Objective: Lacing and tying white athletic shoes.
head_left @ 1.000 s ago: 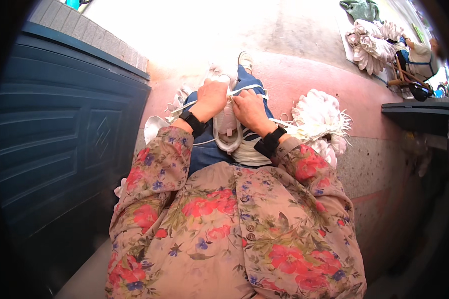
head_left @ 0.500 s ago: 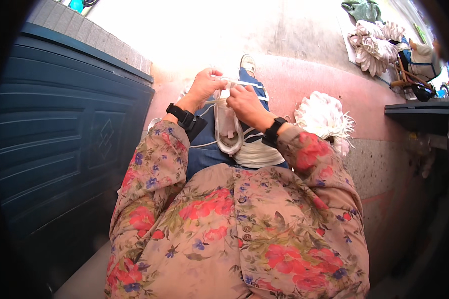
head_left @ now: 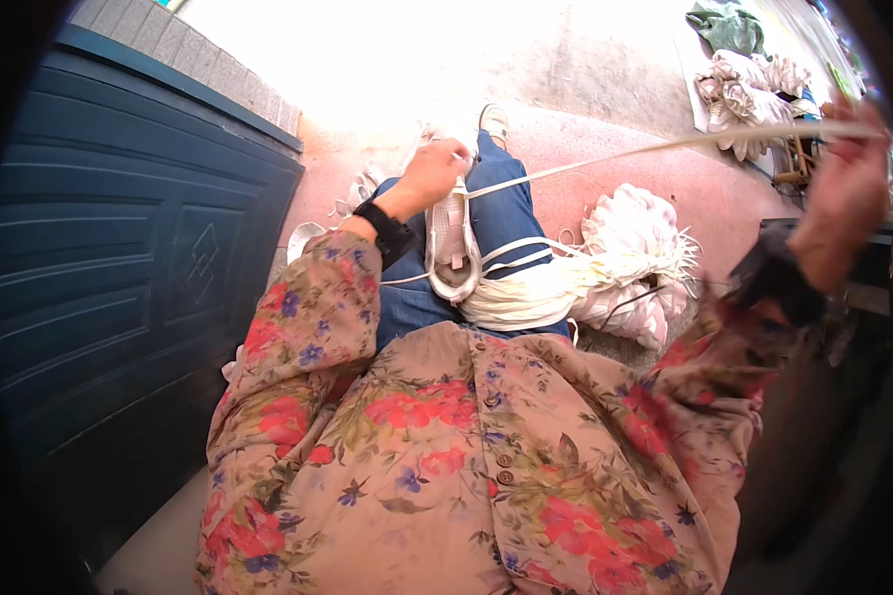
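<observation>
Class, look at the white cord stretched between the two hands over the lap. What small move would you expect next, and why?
Probably the right hand comes back toward the left hand. The cord runs taut between them, the right arm is far out, and the left hand pins the cord's end at the white shoe piece on the lap.

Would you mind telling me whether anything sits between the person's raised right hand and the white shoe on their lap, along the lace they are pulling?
Nothing visible does. The lace runs taut and free through open air from the white shoe, steadied by the left hand, up to the right hand. The pile of white laces lies below that line.
</observation>
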### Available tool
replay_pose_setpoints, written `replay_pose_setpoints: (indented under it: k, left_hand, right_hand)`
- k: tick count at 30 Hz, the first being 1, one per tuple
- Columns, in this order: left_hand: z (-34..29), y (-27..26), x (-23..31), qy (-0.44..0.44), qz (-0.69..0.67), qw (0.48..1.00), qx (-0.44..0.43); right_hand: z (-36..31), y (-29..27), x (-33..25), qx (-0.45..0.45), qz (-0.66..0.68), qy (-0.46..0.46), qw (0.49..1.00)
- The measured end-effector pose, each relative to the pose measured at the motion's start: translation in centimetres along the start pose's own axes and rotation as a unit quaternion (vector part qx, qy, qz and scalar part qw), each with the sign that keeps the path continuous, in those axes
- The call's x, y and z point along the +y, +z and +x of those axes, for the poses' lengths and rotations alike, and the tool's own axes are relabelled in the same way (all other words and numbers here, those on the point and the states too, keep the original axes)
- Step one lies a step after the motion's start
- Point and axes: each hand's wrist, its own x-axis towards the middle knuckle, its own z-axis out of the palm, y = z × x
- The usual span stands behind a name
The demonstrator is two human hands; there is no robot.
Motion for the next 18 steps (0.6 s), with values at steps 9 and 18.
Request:
replay_pose_setpoints:
  k: [9,18]
  left_hand:
    - [-4.1,-2.6,-3.1,0.030,0.045,0.998,-0.034]
    - [-4.6,-3.3,-2.2,-0.133,-0.124,0.983,-0.027]
  right_hand:
    - [-27.8,7.1,14.3,-0.532,-0.047,0.367,0.761]
    - [-33.0,9.7,14.9,-0.571,-0.334,-0.101,0.743]
